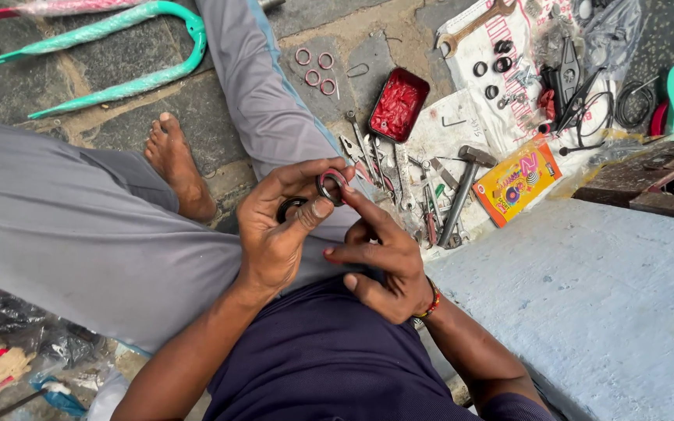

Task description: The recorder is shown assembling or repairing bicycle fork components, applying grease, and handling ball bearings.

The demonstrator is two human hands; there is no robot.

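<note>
Two hands meet over the lap, w/ small round parts between them. Left hand (278, 226) is curled, thumb and fingers closed round a grey metal ring (331, 185) smeared red, pinched up at the fingertips; a black ring (290, 208) sits lower in the same hand, against the palm. Right hand (380, 261) is mostly open and loose, holding nothing; only its forefinger is stretched out, tip touching the grey ring's edge, red on the tip. A beaded band sits on the right wrist.

Containers: a red rectangular tin (399, 105), lid off, lies on the stone floor beyond the hands, filled w/ red grease. Orange-yellow flat box (516, 181) lies closed to the right, contents not visible. White printed sack (481, 86) spread flat serves as a mat, carrying several dark rings, small bolts, a black tool and cables.

Between tin and box: a hammer (462, 195), head away from the person, plus a row of spanners and small tools (384, 164) lying close together. Four small pinkish rings (315, 68) sit on the stone near the grey trouser leg. A teal bike fork (118, 51) wrapped in clear film lies top left, well apart. Bare foot (177, 168) rests on the floor beside the left knee. Pale blue slab (587, 304) at lower right.
</note>
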